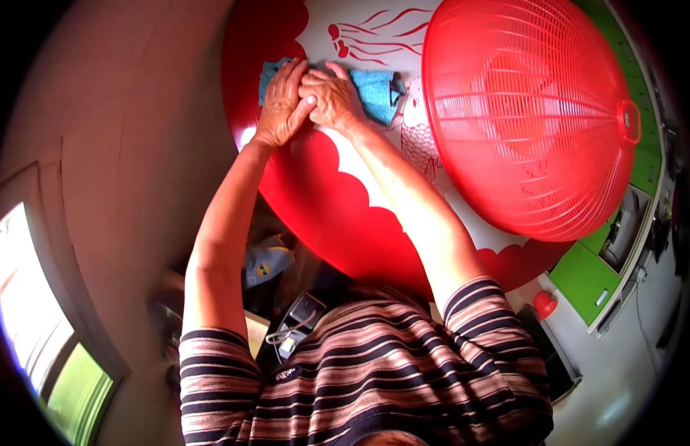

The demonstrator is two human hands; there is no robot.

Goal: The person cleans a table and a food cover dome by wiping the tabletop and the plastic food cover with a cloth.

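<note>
A blue cloth (374, 95) lies folded on a round red and white table (322, 215), close to its left edge. On the cloth's left part rests my left hand (280, 108), palm down, with its fingers stretched out flat. My right hand (332, 99) is right beside it, touching it. Its fingers are bent over the middle of the cloth, and their tips are partly hidden. The cloth shows on both sides of my hands, its right end loosely creased.
A big red mesh dome cover (530, 126) stands on the table to the right of my hands. Green cabinets (582, 282) line the right side. Below the table's edge are a grey bag (267, 262) and a dark device with a cable (304, 312). A window (29, 282) is at left.
</note>
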